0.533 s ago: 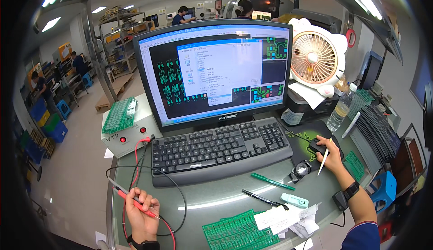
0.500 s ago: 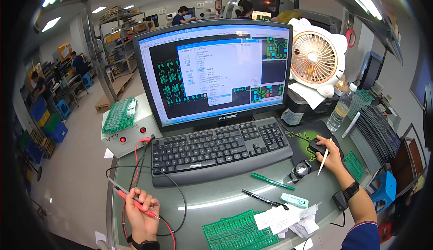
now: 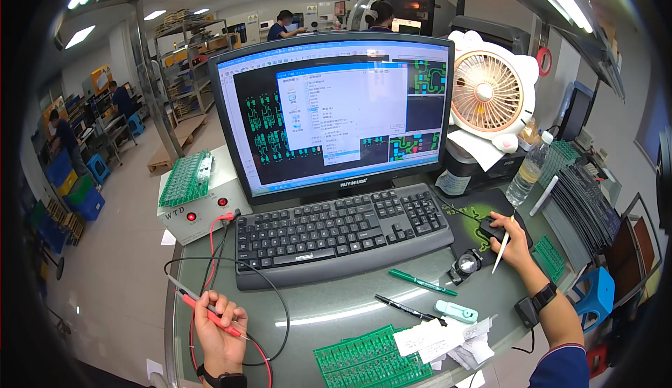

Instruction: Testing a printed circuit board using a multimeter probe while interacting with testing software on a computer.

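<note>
Nothing shifting since earlier | left hand (image 3: 218,332) fingers pinching red and black test probes (image 3: 210,309), long axis pointing up-left | right hand (image 3: 509,237) resting on mouse (image 3: 490,228), gripping white stylus (image 3: 502,251) | circuit board (image 3: 371,360) lying on surface right of probes, nearer left hand.

The left hand (image 3: 218,332) sits low, fingers curled shut, palm up. The right hand (image 3: 509,237) reaches forward, fingers arched downward, wrist straight.

Keyboard (image 3: 341,232) before monitor (image 3: 336,111), mouse (image 3: 491,229) right.

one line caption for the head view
Left hand holds test probes; right hand on mouse before monitor.
</note>
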Available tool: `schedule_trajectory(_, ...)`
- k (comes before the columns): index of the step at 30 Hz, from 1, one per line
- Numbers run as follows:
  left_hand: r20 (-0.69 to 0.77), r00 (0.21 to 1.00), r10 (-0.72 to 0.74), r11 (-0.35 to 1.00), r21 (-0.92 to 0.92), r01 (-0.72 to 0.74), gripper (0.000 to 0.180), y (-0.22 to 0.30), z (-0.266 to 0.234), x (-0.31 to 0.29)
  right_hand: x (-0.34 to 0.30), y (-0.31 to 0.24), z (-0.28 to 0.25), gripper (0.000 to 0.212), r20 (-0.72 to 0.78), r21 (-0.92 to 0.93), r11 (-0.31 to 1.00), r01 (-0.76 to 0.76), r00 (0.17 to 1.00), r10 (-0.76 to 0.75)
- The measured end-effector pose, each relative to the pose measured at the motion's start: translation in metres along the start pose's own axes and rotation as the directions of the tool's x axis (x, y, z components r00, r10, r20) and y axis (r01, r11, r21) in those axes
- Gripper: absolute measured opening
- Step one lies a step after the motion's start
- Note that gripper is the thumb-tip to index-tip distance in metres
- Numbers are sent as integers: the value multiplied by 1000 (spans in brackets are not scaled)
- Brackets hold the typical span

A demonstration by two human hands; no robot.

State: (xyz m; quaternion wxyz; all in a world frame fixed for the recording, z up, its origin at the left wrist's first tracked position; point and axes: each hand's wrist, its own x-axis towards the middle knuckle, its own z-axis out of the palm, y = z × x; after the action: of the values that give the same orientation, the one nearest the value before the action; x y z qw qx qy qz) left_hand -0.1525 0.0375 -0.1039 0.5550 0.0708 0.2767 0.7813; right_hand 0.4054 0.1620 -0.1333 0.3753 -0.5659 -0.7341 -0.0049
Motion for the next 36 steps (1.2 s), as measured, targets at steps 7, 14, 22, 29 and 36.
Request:
schedule_trajectory(7, 10, 1000, -6, 1000, -14, 7, 18, 1, 1, -1, -1, 3, 0, 34, 9, -6, 1000, 22, 1000, -22)
schedule_trajectory(14, 6, 1000, -8, 1000, -18, 8, 17, 1, 2, -1, 0, -1, 0, 34, -3, 4, 1000, -6, 1000, 6)
schedule_trajectory(22, -2, 1000, 7, 1000, -12, -7, 17, 1, -1, -1, -1, 1, 0, 34, 2, -20, 1000, -17, 1000, 17)
schedule_trajectory(29, 2, 1000, -3, 1000, -19, 3, 17, 1, 0, -2, -1, -1, -2, 35, 9, -24, 999, -30, 1000, 30)
schedule_trajectory(36, 23, 1000, -3, 1000, -22, 3, 17, 0, -3, 0, 0, 0, -2, 34, 8, -47, 999, -16, 1000, 17)
